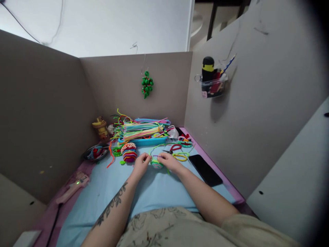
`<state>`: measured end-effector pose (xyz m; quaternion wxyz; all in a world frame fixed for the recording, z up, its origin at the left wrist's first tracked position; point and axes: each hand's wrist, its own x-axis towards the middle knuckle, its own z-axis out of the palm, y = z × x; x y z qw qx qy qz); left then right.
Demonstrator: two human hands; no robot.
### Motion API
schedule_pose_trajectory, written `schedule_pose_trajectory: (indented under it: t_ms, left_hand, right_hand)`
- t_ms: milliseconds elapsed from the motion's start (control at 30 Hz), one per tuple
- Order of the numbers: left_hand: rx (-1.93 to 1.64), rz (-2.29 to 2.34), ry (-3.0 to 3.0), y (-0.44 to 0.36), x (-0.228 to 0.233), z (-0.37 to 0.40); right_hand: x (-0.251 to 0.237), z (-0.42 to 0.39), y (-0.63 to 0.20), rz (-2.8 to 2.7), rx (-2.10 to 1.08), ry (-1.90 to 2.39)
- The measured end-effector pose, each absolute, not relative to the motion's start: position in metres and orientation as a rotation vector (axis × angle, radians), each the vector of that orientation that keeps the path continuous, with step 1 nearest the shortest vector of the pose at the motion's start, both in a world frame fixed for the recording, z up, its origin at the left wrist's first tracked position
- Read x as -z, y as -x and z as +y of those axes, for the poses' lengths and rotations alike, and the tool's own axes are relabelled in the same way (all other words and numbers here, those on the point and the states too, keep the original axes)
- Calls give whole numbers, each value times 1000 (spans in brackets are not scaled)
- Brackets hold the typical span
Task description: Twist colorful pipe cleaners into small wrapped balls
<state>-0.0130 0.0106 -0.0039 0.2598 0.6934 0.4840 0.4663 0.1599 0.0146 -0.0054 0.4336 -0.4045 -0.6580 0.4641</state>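
Note:
My left hand (142, 163) and my right hand (169, 162) are close together above the blue cloth (113, 192), both closed in a pinch. Between them is a small rounded piece of coiled pipe cleaners (157, 164) in green and pastel colours, with a purple strand along its top and loose green ends sticking out. My fingers partly cover it. Left of my hands stands a striped bundle of pipe cleaners (129, 156) with a pale orange, bobbly top. Scissors with red and yellow handles (180, 157) lie open just past my right hand.
Behind, a blue tray (146, 141) carries many pipe cleaners (144, 130). A phone (205, 170) lies at right. A bowl (95, 152), a yellow-brown cup (101, 128) and a pink glue gun (73, 188) are at left. Grey panels surround the table; a pen holder (213, 87) hangs at right.

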Motion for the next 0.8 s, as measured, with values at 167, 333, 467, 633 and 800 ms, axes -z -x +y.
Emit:
schedule_pose_trajectory:
  t_ms: [167,333,467,633,800]
  left_hand:
    - [-1411,1298,-1736,10,11,13]
    - [-1348,1237,-1505,-3,26,12]
    - [-1268,1017,-1470,-10,30,8]
    - [-1303,985,-1480,-8,28,7]
    - [-1302,1038,-1514,-5,27,8]
  right_hand:
    - [8,19,-161,-1509,-1197,944]
    - [11,23,-156,-1327,-1082,898]
    - [10,18,-147,-1163,-1210,817]
    - [7,8,-137,-965,-1545,695]
    - [7,6,-139,-997,-1685,637]
